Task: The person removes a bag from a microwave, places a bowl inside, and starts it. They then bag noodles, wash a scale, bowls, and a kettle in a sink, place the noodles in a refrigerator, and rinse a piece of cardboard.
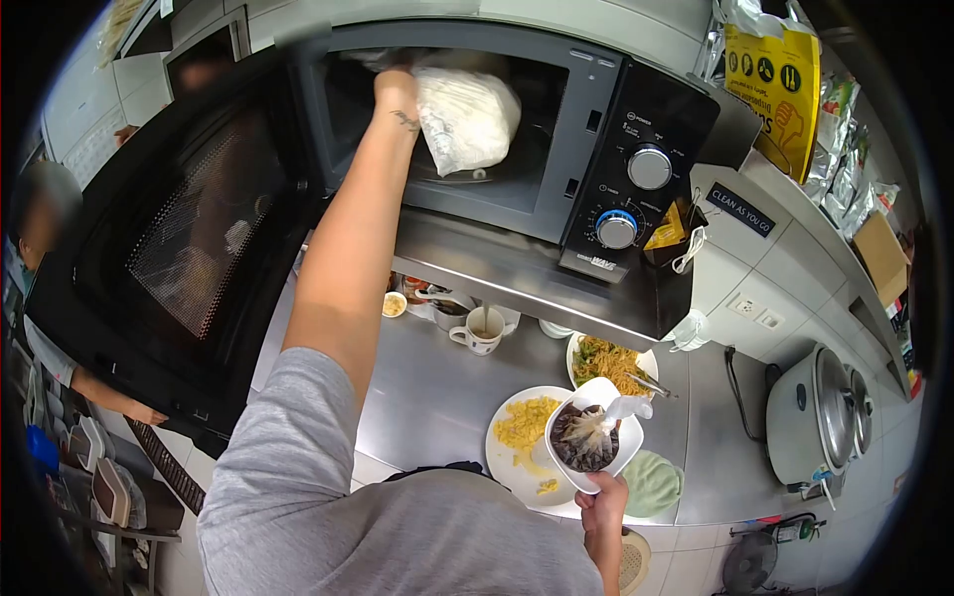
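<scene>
My left arm reaches up into the open microwave (452, 209). There my left hand (396, 87) is closed at the side of a clear plastic bag (467, 119) filled with something white; its fingers are partly hidden. Lower down, my right hand (603, 502) grips the rim of a white bowl (626, 447). A knotted plastic bag of dark food (581, 442) sits in that bowl. The bowl is above a white plate (505, 477) of yellow food pieces, overlapping it in view. Beside it lies a green cloth (654, 484).
The microwave door (189, 238) swings wide to the left, near another person's hand (124, 402). On the steel counter (417, 412) stand a mug (477, 333), a plate of noodles (601, 363) and, rightward, a large lidded pot (810, 417). A steel shelf (527, 298) holds the microwave.
</scene>
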### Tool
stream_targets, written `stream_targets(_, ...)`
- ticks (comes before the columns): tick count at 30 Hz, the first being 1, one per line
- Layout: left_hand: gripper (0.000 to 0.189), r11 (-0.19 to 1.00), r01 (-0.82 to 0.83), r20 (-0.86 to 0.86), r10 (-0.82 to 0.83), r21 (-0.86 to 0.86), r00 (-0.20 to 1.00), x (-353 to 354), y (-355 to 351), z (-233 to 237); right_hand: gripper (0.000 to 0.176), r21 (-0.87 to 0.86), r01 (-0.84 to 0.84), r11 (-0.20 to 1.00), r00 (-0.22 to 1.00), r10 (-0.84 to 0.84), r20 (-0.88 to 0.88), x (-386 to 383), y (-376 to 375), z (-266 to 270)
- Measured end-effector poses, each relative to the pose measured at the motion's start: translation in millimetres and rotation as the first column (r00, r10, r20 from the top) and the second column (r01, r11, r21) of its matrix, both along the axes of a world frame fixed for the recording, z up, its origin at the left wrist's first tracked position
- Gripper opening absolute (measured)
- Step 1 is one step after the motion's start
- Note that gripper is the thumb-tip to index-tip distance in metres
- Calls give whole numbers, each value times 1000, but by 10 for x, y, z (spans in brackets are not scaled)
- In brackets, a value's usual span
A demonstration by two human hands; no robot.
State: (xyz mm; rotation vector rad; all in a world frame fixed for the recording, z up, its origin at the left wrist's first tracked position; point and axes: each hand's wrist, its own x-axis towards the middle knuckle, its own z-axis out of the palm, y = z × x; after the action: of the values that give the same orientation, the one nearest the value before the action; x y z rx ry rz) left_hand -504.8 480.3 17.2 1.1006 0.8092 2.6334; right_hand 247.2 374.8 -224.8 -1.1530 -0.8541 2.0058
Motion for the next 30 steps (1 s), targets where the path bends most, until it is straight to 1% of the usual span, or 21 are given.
stream_targets(2, 32, 985, -135, 329, 95, 102, 940, 2247, -1022, 578, 12, 18, -50, 999, 999, 50, -12, 8, 2, 22)
stream_targets(3, 31, 982, -131, 269, 91, 132, 959, 1985, -1008, 538, 12, 15, -51, 999, 999, 52, -13, 7, -3, 42)
stream_targets(4, 29, 982, -184, 294, 164, 42, 942, 2163, -1172, 586, 13, 23, -79, 997, 997, 79, -19, 4, -9, 69)
stream_targets(6, 25, 995, -95, 178, 98, -22, 979, 2401, -1580, 523, 13, 31, -110, 993, 994, 111, -25, -4, -10, 107)
stream_targets(8, 23, 996, -81, 149, 84, -29, 985, 2331, -1893, 332, 13, 26, -133, 991, 991, 134, -31, -17, -12, 139)
stream_targets(9, 27, 995, -98, 135, 94, 18, 986, 2285, -1995, 168, 13, 24, -138, 990, 990, 138, -31, -30, -9, 185)
stream_targets(10, 27, 976, -215, 26, 216, -23, 976, 2328, -2161, 2, 18, 25, -179, 984, 984, 179, -12, -48, -2, 265)
stream_targets(11, 28, 940, -330, 72, 337, -92, 939, 2596, -2326, -99, 23, 26, -221, 975, 975, 221, 7, -79, 3, 371)
stream_targets(13, 29, 917, -381, 48, 388, -119, 920, 3153, -2643, -300, 23, 60, -280, 958, 960, 278, 26, -200, -2, 769)
stream_targets(14, 27, 865, -456, -25, 462, -210, 887, 3236, -2834, -480, 22, 92, -328, 940, 945, 326, 43, -274, -3, 959)
stream_targets(15, 25, 697, -657, -295, 588, -288, 753, 3411, -3006, -660, 24, 104, -368, 924, 930, 363, 57, -323, 42, 1078)
stream_targets(17, 24, 890, -421, 4, 429, -174, 903, 3644, -3225, -996, 24, 144, -451, 881, 892, 441, 97, -454, 90, 1398)
stream_targets(18, 24, 750, -568, -237, 516, -339, 823, 3678, -3383, -1216, 23, 175, -499, 849, 866, 484, 125, -548, 84, 1622)
stream_targets(19, 26, 548, -710, -476, 528, -443, 704, 3699, -3553, -1373, 20, 161, -535, 830, 844, 517, 142, -647, 83, 1813)
stream_targets(20, 27, 733, -457, -173, 433, -504, 885, 3863, -3565, -1296, 18, 148, -573, 806, 818, 552, 159, -764, 89, 1977)
stream_targets(21, 25, 621, -518, -297, 430, -589, 853, 3952, -3607, -1313, 12, 155, -623, 766, 782, 611, 122, -902, 103, 2094)
stream_targets(23, 21, 740, -399, -203, 345, -542, 916, 4014, -3511, -1500, 7, 201, -672, 713, 741, 653, 159, -1218, 118, 2259)
stream_targets(25, 15, 649, -459, -395, 255, -606, 883, 3984, -3392, -1838, 7, 251, -704, 664, 707, 687, 164, -1598, 82, 2420)
stream_targets(27, 13, 611, -502, -558, 116, -612, 822, 3905, -3253, -2125, 10, 275, -733, 622, 670, 731, 131, -2009, 88, 2511)
stream_targets(29, 19, 526, -522, -585, 55, -671, 809, 3787, -3064, -2647, 12, 309, -741, 596, 648, 755, 100, -2434, 140, 2553)
stream_targets(30, 19, 522, -528, -590, 57, -670, 806, 3708, -2951, -2936, 13, 352, -725, 592, 657, 748, 96, -2623, 151, 2596)
